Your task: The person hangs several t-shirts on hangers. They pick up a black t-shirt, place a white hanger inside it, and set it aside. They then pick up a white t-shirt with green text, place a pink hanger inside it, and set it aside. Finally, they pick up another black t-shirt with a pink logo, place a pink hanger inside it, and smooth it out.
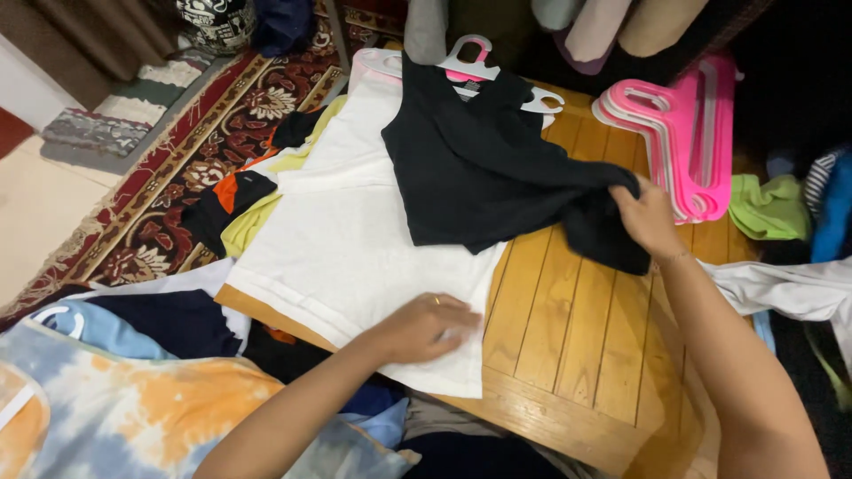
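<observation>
A white shirt (pixel 342 231) lies spread on a low wooden table (pixel 568 337), on a pale hanger (pixel 377 60). My left hand (pixel 424 326) presses flat on its near hem. A black garment (pixel 479 168) on a white hanger (pixel 470 55) lies over the white shirt's right side. My right hand (pixel 646 217) grips the bunched lower edge of the black garment at the table's right side.
A stack of pink hangers (pixel 679 133) rests at the table's far right. Green and blue clothes (pixel 781 206) lie to the right, a tie-dye garment (pixel 133 404) at near left. Yellow, orange and black clothes (pixel 248 200) sit left of the table on a red patterned rug (pixel 177 151).
</observation>
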